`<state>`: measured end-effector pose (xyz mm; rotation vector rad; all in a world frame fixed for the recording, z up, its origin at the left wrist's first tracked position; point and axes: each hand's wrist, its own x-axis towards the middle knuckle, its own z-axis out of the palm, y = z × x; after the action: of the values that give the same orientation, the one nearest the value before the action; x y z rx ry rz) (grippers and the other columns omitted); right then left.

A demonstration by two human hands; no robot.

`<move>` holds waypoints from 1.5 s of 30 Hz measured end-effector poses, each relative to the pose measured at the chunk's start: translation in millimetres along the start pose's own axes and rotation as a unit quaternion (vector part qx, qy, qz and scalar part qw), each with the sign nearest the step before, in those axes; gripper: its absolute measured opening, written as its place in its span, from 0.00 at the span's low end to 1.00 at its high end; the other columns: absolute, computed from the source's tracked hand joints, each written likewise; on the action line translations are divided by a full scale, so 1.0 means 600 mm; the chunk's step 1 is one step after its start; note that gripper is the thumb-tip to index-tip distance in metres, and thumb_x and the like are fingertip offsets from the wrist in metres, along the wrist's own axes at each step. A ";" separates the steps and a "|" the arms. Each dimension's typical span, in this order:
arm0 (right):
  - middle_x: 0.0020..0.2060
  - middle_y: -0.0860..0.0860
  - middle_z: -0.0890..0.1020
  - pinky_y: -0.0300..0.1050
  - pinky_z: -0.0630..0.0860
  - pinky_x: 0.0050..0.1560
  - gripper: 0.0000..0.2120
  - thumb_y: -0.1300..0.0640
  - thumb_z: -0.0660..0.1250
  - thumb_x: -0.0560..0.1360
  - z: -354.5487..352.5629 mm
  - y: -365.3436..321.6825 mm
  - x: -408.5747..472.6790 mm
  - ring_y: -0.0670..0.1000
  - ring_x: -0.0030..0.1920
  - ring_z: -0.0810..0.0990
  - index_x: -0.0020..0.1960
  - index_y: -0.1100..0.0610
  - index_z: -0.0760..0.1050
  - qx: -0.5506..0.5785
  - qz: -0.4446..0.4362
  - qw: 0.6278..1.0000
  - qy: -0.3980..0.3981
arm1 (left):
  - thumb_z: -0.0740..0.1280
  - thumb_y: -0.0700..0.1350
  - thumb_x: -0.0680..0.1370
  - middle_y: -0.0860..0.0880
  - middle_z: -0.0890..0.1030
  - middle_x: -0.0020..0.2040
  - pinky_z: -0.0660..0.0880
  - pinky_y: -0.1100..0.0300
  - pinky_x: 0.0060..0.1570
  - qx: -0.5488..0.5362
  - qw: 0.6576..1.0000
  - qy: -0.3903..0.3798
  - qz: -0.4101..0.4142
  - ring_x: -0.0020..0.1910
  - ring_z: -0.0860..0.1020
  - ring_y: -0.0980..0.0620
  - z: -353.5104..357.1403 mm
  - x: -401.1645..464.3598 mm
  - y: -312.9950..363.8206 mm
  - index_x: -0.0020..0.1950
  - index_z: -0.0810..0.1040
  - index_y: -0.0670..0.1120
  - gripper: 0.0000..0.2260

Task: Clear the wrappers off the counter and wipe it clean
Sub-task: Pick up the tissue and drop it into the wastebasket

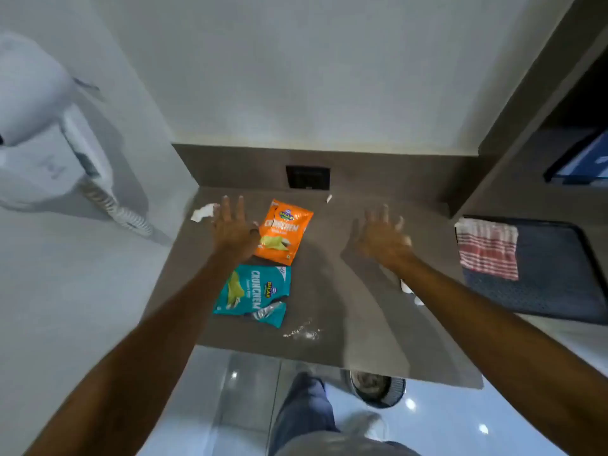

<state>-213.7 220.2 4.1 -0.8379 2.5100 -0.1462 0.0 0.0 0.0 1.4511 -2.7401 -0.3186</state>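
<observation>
Counter point(345, 324), frame centre: orange wrapper point(285, 232) above teal wrapper point(254, 293). Left hand point(234, 226), fingers spread, empty, beside orange wrapper. Right hand point(381, 236), spread, empty, right of centre.

Brown counter point(362, 340) fills mid-frame. On it: orange packet point(283, 232) at centre, teal packet point(252, 293) just below it, white scrap point(204, 212) at upper left, small bit point(329, 198) up top, crumbs point(302, 332) near the lower edge.
</observation>
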 end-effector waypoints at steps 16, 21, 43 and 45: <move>0.51 0.58 0.86 0.43 0.77 0.61 0.04 0.62 0.73 0.70 0.128 0.010 0.008 0.59 0.57 0.83 0.45 0.61 0.84 0.082 0.026 0.996 -0.002 | 0.63 0.34 0.81 0.35 0.75 0.73 0.58 0.57 0.82 -0.073 0.997 -0.002 -0.003 0.75 0.70 0.37 0.066 0.122 -0.146 0.71 0.76 0.36 0.19; 0.50 0.61 0.85 0.41 0.72 0.49 0.07 0.68 0.71 0.71 0.164 0.041 -0.039 0.62 0.52 0.83 0.47 0.61 0.84 0.219 -0.056 0.965 0.130 | 0.68 0.41 0.80 0.32 0.65 0.78 0.62 0.42 0.78 -0.022 0.998 0.029 -0.048 0.77 0.65 0.32 0.046 0.116 -0.140 0.78 0.63 0.34 0.29; 0.49 0.50 0.87 0.34 0.81 0.48 0.11 0.67 0.73 0.73 0.508 0.335 -0.375 0.50 0.47 0.85 0.46 0.52 0.87 0.373 0.078 0.915 0.133 | 0.71 0.43 0.80 0.45 0.85 0.55 0.82 0.50 0.57 -0.428 0.858 -0.232 -0.162 0.49 0.84 0.48 0.472 -0.679 0.148 0.62 0.83 0.41 0.12; 0.50 0.53 0.88 0.46 0.85 0.52 0.10 0.65 0.73 0.75 0.605 0.373 -0.316 0.54 0.47 0.87 0.47 0.51 0.87 0.450 0.273 0.843 0.107 | 0.74 0.42 0.78 0.44 0.86 0.50 0.84 0.48 0.55 -0.458 0.787 -0.279 -0.304 0.40 0.85 0.46 0.585 -0.631 0.170 0.65 0.82 0.40 0.16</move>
<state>-28.1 530.9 -290.3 0.2902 2.3306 -1.1524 90.4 425.5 -296.1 1.9502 -1.6492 -2.0071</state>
